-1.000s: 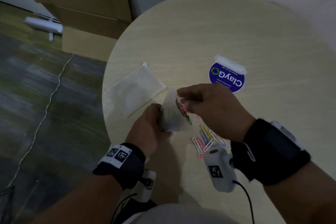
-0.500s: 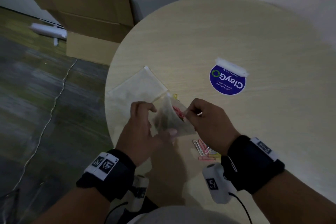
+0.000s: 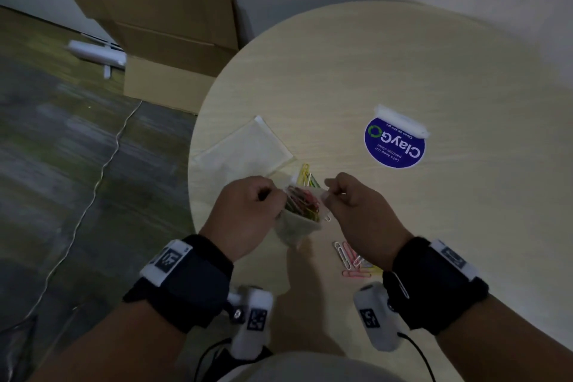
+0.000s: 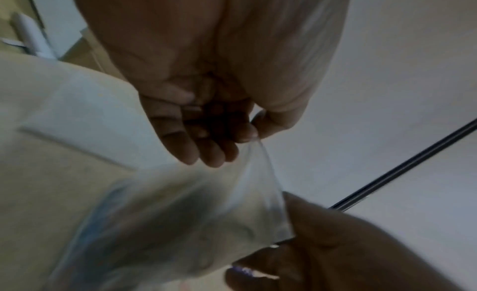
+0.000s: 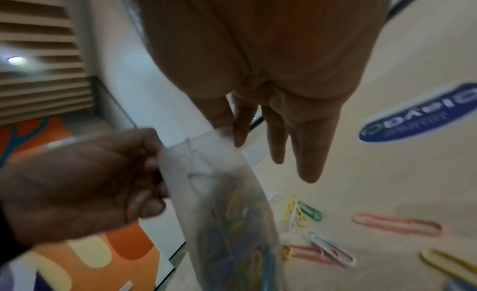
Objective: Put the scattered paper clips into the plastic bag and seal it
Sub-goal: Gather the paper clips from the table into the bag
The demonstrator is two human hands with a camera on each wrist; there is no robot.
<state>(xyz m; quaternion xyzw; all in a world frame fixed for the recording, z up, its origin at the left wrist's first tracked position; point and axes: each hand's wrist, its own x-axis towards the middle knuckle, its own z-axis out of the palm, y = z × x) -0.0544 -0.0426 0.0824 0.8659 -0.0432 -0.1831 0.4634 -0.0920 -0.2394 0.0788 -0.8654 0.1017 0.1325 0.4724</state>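
While my left hand (image 3: pixel 248 211) pinches one top corner of the plastic bag (image 3: pixel 299 220) and my right hand (image 3: pixel 359 211) pinches the other, the bag hangs between them above the table (image 3: pixel 434 226), mouth stretched. Coloured paper clips inside the bag (image 3: pixel 302 203) sit bunched near its top. Loose paper clips (image 3: pixel 353 260) lie on the table just below my right wrist; a few more clips (image 3: pixel 307 175) lie just beyond the bag. A flat empty bag (image 3: pixel 248 149) lies beyond my left hand, a round blue sticker (image 3: pixel 395 146) beyond my right.
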